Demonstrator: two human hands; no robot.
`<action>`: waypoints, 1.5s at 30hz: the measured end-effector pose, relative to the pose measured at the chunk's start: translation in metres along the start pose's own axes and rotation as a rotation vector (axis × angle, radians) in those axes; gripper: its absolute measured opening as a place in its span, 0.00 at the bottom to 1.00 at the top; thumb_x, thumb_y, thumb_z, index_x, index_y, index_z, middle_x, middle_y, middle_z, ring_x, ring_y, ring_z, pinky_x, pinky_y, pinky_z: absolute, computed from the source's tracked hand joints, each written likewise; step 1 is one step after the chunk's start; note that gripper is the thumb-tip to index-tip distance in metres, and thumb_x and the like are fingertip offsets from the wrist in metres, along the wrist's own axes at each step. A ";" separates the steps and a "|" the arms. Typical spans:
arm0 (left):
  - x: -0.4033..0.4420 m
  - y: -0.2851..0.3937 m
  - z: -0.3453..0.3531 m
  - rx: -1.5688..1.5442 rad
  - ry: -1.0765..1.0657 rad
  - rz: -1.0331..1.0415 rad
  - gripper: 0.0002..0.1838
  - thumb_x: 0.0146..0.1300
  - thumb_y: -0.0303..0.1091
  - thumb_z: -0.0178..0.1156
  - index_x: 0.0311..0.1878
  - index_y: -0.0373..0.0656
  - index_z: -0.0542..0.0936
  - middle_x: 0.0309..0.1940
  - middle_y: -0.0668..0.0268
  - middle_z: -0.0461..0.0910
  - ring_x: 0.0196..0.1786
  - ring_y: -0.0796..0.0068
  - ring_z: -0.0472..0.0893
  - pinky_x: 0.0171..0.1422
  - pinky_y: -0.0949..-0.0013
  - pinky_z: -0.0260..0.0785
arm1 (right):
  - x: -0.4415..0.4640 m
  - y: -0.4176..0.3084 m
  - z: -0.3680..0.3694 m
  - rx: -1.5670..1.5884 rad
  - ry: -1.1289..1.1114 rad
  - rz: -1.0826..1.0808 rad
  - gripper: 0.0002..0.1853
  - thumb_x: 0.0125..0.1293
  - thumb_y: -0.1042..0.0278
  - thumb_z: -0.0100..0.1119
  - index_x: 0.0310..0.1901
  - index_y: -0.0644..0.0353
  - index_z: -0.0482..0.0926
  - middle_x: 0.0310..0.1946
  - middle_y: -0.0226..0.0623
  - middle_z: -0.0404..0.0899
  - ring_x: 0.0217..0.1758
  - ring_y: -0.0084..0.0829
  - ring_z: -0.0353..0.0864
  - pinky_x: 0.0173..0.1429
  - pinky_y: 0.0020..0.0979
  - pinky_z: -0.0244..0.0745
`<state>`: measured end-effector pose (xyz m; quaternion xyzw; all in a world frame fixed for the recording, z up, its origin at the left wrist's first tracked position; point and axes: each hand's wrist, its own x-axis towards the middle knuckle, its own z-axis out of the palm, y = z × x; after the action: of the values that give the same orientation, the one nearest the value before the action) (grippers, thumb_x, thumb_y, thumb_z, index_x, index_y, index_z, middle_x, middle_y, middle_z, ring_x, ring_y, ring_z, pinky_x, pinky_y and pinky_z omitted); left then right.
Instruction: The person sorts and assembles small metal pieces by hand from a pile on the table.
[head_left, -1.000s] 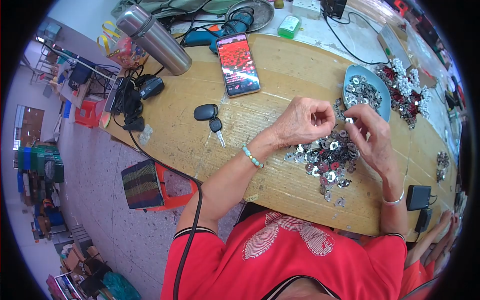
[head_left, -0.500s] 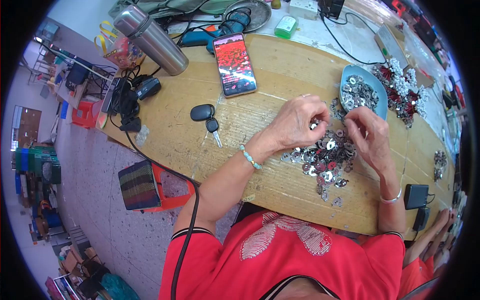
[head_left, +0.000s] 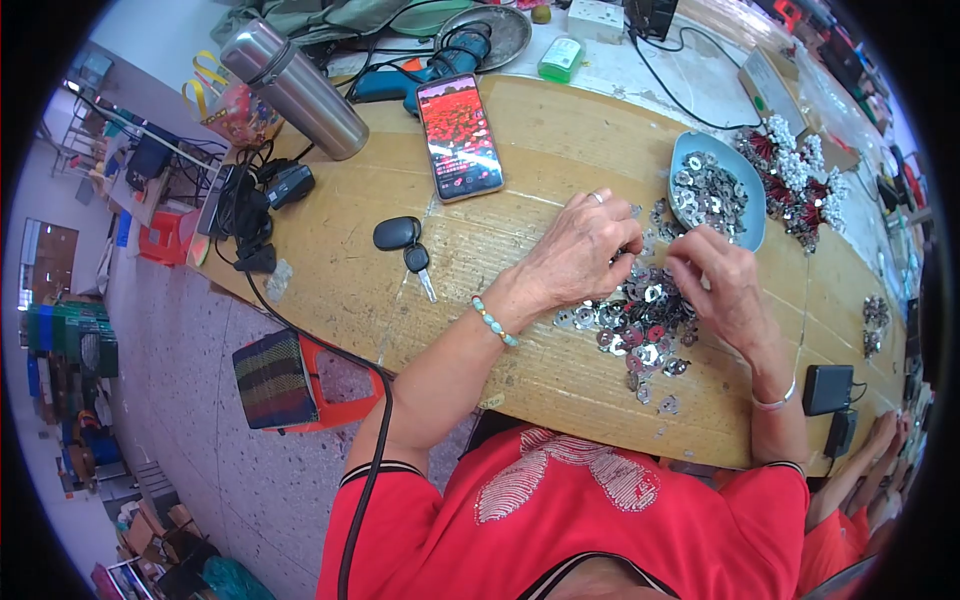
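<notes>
A loose pile of small round metal pieces with cut-out centres (head_left: 650, 335) lies on the cardboard-covered tabletop (head_left: 560, 130). Over its far left side, my left hand (head_left: 585, 245) is closed, fingers curled downward, with a bit of dark metal piece showing between them. Facing it from the right, my right hand (head_left: 725, 285) has thumb and fingers pinched together above the pile's right edge; what they hold is hidden. Just beyond my right hand stands a blue dish (head_left: 757, 225) filled with similar metal pieces.
A phone (head_left: 460, 135) with a lit screen, keys (head_left: 416, 260) and a steel flask (head_left: 300, 95) are on the left. Beaded bundles (head_left: 800, 180) lie right of the dish. A black box with a cable (head_left: 830, 390) sits near the right edge. Another person's arm (head_left: 850, 475) shows lower right.
My right hand has moved slightly down and left, its fingers now lower over the pile. My left hand has tilted a little and stays curled. The whole view has shifted slightly.
</notes>
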<state>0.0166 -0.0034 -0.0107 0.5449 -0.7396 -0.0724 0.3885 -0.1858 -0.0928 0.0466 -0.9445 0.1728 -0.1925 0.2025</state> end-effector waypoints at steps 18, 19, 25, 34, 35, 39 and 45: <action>0.005 -0.004 -0.008 -0.119 -0.096 -0.051 0.04 0.52 0.26 0.66 0.31 0.39 0.80 0.30 0.60 0.77 0.35 0.62 0.76 0.46 0.62 0.69 | -0.007 0.009 0.008 0.066 -0.150 -0.030 0.06 0.62 0.72 0.64 0.38 0.64 0.80 0.36 0.44 0.78 0.40 0.49 0.80 0.42 0.45 0.75; 0.006 -0.003 -0.010 -0.166 -0.100 -0.091 0.05 0.53 0.26 0.66 0.32 0.39 0.81 0.31 0.62 0.77 0.35 0.65 0.76 0.45 0.65 0.69 | -0.007 0.010 0.008 0.074 -0.115 -0.011 0.06 0.62 0.73 0.63 0.38 0.64 0.80 0.35 0.45 0.78 0.39 0.50 0.81 0.41 0.45 0.76; 0.010 0.008 -0.016 -0.361 -0.055 -0.297 0.05 0.57 0.26 0.67 0.35 0.35 0.83 0.30 0.64 0.80 0.34 0.74 0.80 0.40 0.70 0.74 | -0.001 0.010 0.008 0.251 0.007 0.154 0.05 0.63 0.73 0.61 0.37 0.66 0.81 0.28 0.46 0.82 0.32 0.45 0.85 0.39 0.39 0.79; 0.005 0.007 -0.008 -0.802 -0.060 -0.481 0.05 0.66 0.26 0.66 0.42 0.36 0.83 0.35 0.74 0.83 0.34 0.88 0.78 0.39 0.80 0.73 | -0.004 0.006 0.018 0.364 0.063 0.103 0.06 0.62 0.78 0.65 0.41 0.66 0.81 0.28 0.33 0.80 0.27 0.21 0.78 0.31 0.25 0.74; 0.006 0.008 -0.009 -0.850 -0.057 -0.503 0.05 0.66 0.26 0.66 0.42 0.35 0.83 0.35 0.73 0.83 0.35 0.88 0.79 0.39 0.80 0.74 | -0.003 0.005 0.019 0.359 0.084 0.073 0.07 0.61 0.78 0.65 0.40 0.65 0.79 0.29 0.35 0.80 0.29 0.26 0.80 0.33 0.28 0.76; 0.008 0.010 -0.012 -0.955 -0.062 -0.576 0.06 0.67 0.25 0.66 0.44 0.34 0.82 0.35 0.69 0.83 0.36 0.87 0.80 0.41 0.81 0.76 | -0.003 0.001 0.021 0.305 0.130 -0.037 0.08 0.59 0.79 0.66 0.36 0.62 0.76 0.29 0.39 0.79 0.32 0.38 0.84 0.35 0.35 0.79; 0.007 0.012 -0.010 -0.959 -0.072 -0.611 0.07 0.66 0.28 0.67 0.43 0.36 0.82 0.33 0.70 0.83 0.35 0.85 0.80 0.41 0.80 0.73 | -0.004 0.007 0.024 0.217 0.154 -0.134 0.08 0.60 0.78 0.66 0.35 0.62 0.74 0.30 0.39 0.77 0.33 0.40 0.83 0.36 0.37 0.78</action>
<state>0.0139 -0.0015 0.0058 0.4940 -0.4454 -0.5278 0.5282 -0.1808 -0.0894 0.0214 -0.9090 0.1024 -0.2949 0.2763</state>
